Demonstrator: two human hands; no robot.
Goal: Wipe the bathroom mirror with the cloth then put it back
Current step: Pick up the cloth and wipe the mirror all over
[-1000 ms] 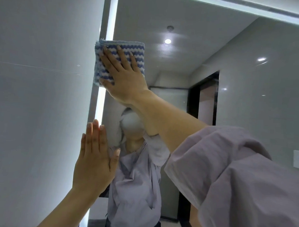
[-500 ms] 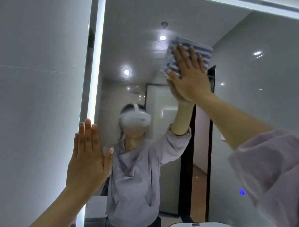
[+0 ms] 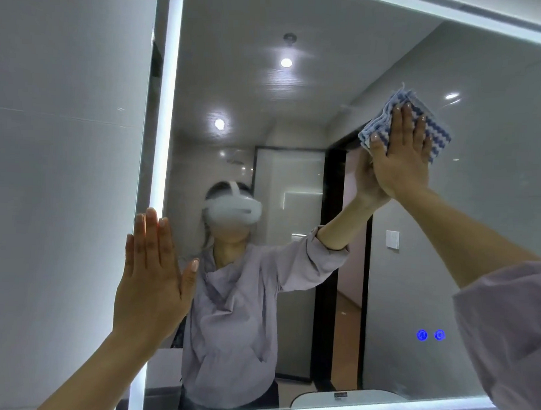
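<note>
**Markings.** 2 blue glowing round icons sit side by side low on the right of the mirror. Their symbols are too small to read. A small dark label on the white fixture reflected at the bottom edge cannot be read either.

**Surface and room.** The mirror is a large glass panel with a lit white strip along its left edge and similar strips along its top and bottom edges. A grey tiled wall adjoins it on the left. The glass reflects a grey panelled ceiling, a dark-framed doorway, a white switch plate and the person, who wears a white headset and a lilac shirt.

**Count.** 1 cloth, 2 hands, 2 blue icons, 2 reflected ceiling spotlights, 1 switch plate.

**Cloth.** The cloth, folded, with blue and white wavy stripes, lies against the glass in the upper right area of the mirror.

**Hands.** The right hand is flat with straight fingers and presses the cloth onto the glass; the fingers do not curl round it. A lilac sleeve covers the upper arm. The left hand is flat, fingers straight and together, thumb spread, placed over the mirror's lower left edge. It holds nothing.
</note>
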